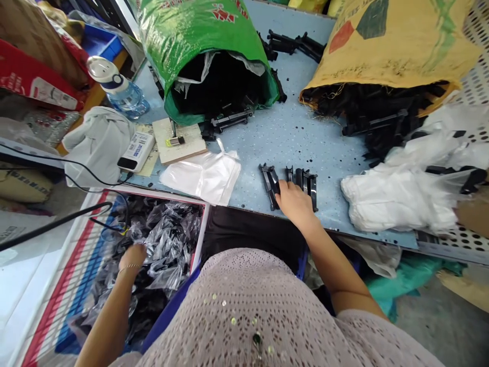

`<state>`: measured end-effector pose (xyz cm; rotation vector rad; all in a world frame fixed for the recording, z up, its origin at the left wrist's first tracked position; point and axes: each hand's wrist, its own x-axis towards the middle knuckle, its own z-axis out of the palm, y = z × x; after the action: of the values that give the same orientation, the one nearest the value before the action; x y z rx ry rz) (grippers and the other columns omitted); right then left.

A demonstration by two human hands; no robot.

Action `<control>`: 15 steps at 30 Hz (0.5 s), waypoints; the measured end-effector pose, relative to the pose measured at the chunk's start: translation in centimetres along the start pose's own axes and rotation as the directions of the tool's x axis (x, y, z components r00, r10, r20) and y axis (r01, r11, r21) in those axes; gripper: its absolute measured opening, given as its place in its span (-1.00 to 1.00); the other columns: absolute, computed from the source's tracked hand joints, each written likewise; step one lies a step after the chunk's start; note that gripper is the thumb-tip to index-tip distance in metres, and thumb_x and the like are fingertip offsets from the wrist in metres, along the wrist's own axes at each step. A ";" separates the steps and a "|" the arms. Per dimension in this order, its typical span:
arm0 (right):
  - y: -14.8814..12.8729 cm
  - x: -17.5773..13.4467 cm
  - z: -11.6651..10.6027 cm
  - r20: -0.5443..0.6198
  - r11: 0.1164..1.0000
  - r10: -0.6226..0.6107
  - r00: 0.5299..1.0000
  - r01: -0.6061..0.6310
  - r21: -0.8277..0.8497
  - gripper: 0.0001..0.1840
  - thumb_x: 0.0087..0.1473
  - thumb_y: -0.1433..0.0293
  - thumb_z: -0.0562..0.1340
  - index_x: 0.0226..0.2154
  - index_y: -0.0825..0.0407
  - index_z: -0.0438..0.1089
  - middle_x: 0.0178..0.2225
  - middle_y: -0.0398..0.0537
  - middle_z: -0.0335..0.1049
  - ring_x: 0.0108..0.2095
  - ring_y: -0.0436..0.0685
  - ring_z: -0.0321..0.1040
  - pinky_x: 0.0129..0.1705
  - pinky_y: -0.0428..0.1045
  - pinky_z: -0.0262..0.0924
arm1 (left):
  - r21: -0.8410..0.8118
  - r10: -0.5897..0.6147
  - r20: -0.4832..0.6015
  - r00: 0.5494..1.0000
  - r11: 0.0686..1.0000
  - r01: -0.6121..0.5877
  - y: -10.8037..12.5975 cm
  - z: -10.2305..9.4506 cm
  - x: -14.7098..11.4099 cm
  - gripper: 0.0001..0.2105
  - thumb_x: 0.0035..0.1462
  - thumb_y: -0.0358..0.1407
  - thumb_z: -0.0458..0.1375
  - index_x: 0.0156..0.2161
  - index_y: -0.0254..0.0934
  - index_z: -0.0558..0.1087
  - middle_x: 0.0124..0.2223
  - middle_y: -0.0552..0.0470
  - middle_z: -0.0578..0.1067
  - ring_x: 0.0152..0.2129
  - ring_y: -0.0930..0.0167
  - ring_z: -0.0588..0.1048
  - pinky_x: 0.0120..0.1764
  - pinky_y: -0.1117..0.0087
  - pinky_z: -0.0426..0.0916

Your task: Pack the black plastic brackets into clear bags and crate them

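My right hand [297, 205] rests at the table's front edge, its fingers closed on a black plastic part in a small row of similar long, narrow black plastic parts [312, 191]. One more part [268, 184] lies slanted just left of the fingers. Low on the left, my left hand [132, 256] is closed over a crate of clear bags [168, 255] with black pieces inside. Whatever those left fingers may hold is hidden. Between the hands, a flat white plastic bag [204, 176] lies on the table edge.
A green sack [198, 30] and a yellow sack [385, 46], both open and full of black parts, lie on the blue table [244, 148]. Stacked white bags [397, 199] sit at right. A water bottle [124, 94], white device [137, 152] and wooden board [181, 140] stand left.
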<state>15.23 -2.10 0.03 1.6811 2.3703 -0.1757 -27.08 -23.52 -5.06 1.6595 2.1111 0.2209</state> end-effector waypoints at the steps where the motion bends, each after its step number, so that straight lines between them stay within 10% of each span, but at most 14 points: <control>1: -0.3 0.1 0.1 0.013 0.999 -0.007 1.000 0.007 0.034 -0.54 0.33 0.39 0.16 0.23 0.19 0.24 -0.05 0.33 0.51 -0.06 0.39 0.50 -0.19 0.08 0.34 | 0.019 -0.062 -0.090 0.994 0.998 0.063 0.5 0.3 1.5 -0.78 0.34 -0.25 0.04 -0.31 -0.27 0.45 -0.40 -0.05 0.50 -0.43 0.27 0.51 -0.34 0.20 0.49; 4: -1.0 0.5 0.4 0.047 0.992 -0.003 0.999 -0.003 0.125 -0.47 0.33 0.43 0.15 0.29 0.21 0.16 -0.02 0.35 0.53 -0.07 0.38 0.54 -0.18 0.08 0.35 | 0.013 -0.022 -0.327 0.945 1.000 0.028 5.7 1.2 6.6 -0.79 0.30 -0.20 0.08 -0.30 -0.25 0.46 -0.32 -0.12 0.56 -0.31 0.23 0.54 -0.17 0.17 0.50; 7: -0.7 0.9 0.7 0.064 0.972 0.007 0.998 -0.022 0.235 -0.61 0.34 0.43 0.13 0.17 0.19 0.32 -0.01 0.34 0.54 -0.04 0.39 0.55 -0.09 0.11 0.34 | 0.049 0.307 -0.345 0.887 0.950 -0.310 13.2 2.1 11.1 -0.78 0.31 -0.21 0.11 -0.15 -0.28 0.55 -0.10 -0.23 0.59 -0.09 0.17 0.54 0.02 0.13 0.47; 10: 0.0 1.2 1.4 0.041 0.856 -0.006 0.999 -0.016 0.516 -0.64 0.31 0.41 0.17 0.13 0.09 0.38 0.00 0.22 0.56 0.01 0.37 0.53 0.05 0.17 0.31 | 0.030 0.295 -0.284 0.912 0.954 -0.299 17.0 2.3 14.3 -0.84 0.25 -0.34 0.14 -0.28 -0.29 0.57 -0.14 -0.27 0.58 -0.12 0.13 0.54 -0.06 0.12 0.48; 12: 0.0 1.4 2.0 0.018 0.619 -0.005 1.000 -0.011 0.785 -0.64 0.25 0.39 0.22 0.09 0.04 0.39 -0.01 0.15 0.57 0.03 0.31 0.51 0.09 0.16 0.31 | -0.122 0.209 -0.251 0.945 0.962 -0.245 16.7 2.0 15.5 -0.87 0.18 -0.33 0.20 -0.40 -0.26 0.53 -0.26 -0.16 0.57 -0.24 0.21 0.55 -0.13 0.20 0.48; 15: -2.0 2.3 2.3 0.076 0.025 -0.087 0.993 -0.075 0.997 -0.69 0.17 0.29 0.31 -0.03 0.01 0.40 -0.06 0.08 0.59 -0.08 0.22 0.55 -0.07 0.09 0.40 | -0.393 0.090 -0.169 0.981 0.907 -0.150 14.8 1.0 16.5 -0.83 0.10 -0.19 0.26 -0.42 -0.24 0.53 -0.37 0.00 0.57 -0.38 0.33 0.54 -0.24 0.33 0.46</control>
<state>12.90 -1.18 -2.81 1.8509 2.0377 -2.4611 -16.59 -3.99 -4.22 1.5569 1.8967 0.7875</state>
